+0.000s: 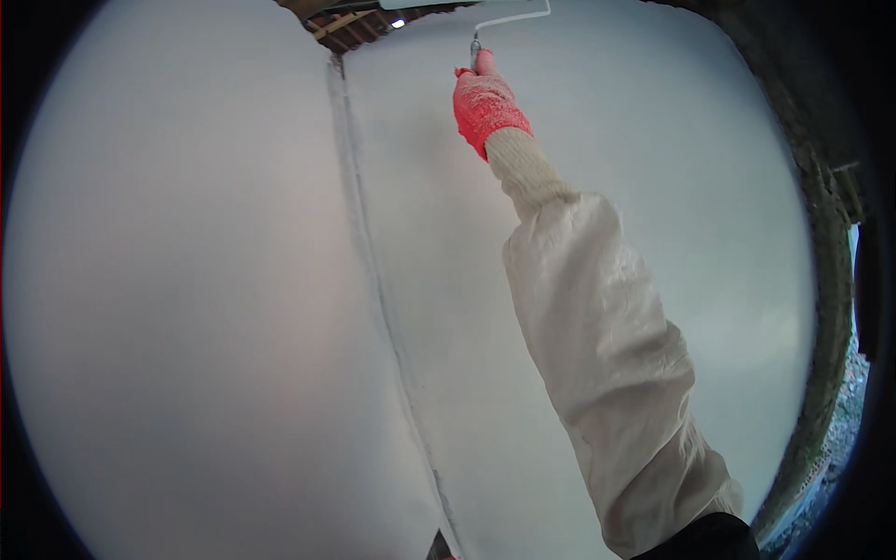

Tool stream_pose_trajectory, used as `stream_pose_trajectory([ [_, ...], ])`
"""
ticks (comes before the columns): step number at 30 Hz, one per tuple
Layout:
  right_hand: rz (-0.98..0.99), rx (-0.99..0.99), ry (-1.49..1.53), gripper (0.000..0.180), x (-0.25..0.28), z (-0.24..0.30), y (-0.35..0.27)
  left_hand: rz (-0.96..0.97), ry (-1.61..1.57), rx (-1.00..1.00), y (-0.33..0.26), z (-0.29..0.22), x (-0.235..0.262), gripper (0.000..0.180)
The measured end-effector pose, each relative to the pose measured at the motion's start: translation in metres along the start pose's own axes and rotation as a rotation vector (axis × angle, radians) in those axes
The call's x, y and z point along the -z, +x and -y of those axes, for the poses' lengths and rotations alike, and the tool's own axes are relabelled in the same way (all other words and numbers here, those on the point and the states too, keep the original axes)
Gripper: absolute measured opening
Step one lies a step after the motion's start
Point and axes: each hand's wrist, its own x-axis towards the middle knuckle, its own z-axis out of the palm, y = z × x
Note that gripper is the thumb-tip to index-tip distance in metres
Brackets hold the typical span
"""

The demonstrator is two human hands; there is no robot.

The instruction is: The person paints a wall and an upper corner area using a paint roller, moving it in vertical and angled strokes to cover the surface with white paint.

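Observation:
High on the white wall, my right hand point(487, 101) in a red knitted glove is closed around the handle of a paint roller point(476, 49). Its bent white wire frame runs up and to the right, out of the top of the picture. A pale strip point(429, 4) at the top edge may be part of the roller's cover; too little shows to tell. My right arm, in a loose cream sleeve point(607, 336) with a ribbed cuff, reaches up from the lower right. My left hand is out of the picture.
Two pale wall surfaces point(233, 280) meet at a grey, rough vertical seam point(378, 280). Wooden beams and roof tiles point(350, 28) show above the corner. A rough dark edge point(826, 280) borders the wall at right, with rubble-like ground beyond. A small dark triangle point(438, 545) shows low down.

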Motion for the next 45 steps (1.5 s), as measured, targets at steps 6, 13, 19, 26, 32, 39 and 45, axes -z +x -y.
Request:
stream_pose_trajectory([
  [6, 0.108, -0.079, 0.042, 0.049, 0.105, -0.026, -0.162, -0.176, -0.403, 0.131, -0.011, 0.036, -0.014, 0.021],
  [13, 0.247, -0.065, -0.013, 0.059, 0.251, -0.075, -0.437, -0.01, 0.031, -0.095, -0.037, -0.018, -0.072, 0.029],
  [19, 0.337, -0.448, 0.198, 0.062, 0.301, -0.056, -0.652, 0.205, -0.163, -0.007, -0.089, -0.009, -0.133, 0.048],
  [26, 0.539, -0.69, 0.42, 0.069, 0.335, -0.025, -0.726, 0.157, -0.561, 0.292, -0.13, -0.042, -0.181, 0.029],
  [32, 0.684, -1.002, 0.112, 0.056, 0.375, 0.04, -0.733, 0.001, -0.657, 0.7, -0.176, -0.03, -0.198, 0.024],
  [39, 0.513, -1.906, 0.16, 0.04, 0.469, 0.016, -0.805, -0.134, -0.762, 1.004, -0.243, 0.01, -0.21, 0.027],
  [45, 0.765, -1.589, -0.615, 0.04, 0.547, 0.013, -0.869, -0.183, -0.938, 1.258, -0.269, 0.035, -0.217, 0.026],
])
